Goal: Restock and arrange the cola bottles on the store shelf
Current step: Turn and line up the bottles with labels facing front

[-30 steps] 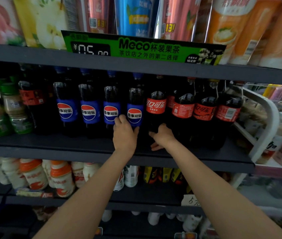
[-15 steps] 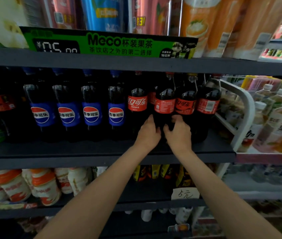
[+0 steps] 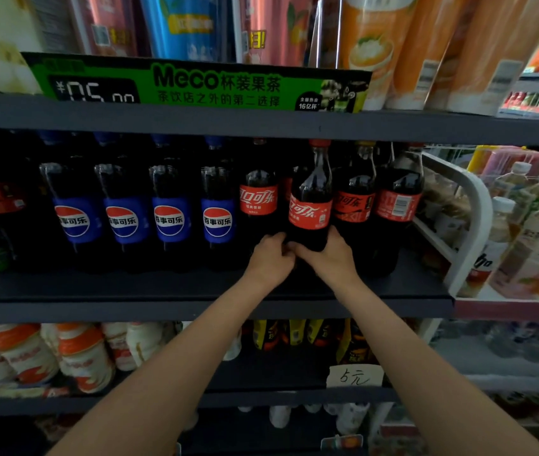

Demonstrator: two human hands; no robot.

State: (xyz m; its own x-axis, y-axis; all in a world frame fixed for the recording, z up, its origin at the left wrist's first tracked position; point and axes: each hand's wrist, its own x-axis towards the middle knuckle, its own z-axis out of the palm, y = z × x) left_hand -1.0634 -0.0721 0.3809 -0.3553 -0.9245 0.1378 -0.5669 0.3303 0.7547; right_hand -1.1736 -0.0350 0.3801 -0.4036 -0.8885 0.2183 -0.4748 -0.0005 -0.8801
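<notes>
Left hand (image 3: pixel 269 258) and right hand (image 3: pixel 334 258) clamped round base of red-label cola bottle (image 3: pixel 310 205), front of shelf (image 3: pixel 163 291); neighbours touching at 3 and 9 o'clock. Risk: tilting topples them

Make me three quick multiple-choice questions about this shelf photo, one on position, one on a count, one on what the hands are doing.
1. The red-labelled cola bottle being handled stands where?
A. left of the blue-labelled cola bottles
B. right of them
C. on the shelf above

2. How many blue-labelled bottles show in the front row?
A. two
B. four
C. six

3. The left hand and right hand are:
A. both gripping the red-labelled bottle's base
B. both hanging free
C. holding a price tag

Answers: 1 B, blue labels sit leftward; 2 B, four round logos visible; 3 A, fingers wrap its base.
</notes>
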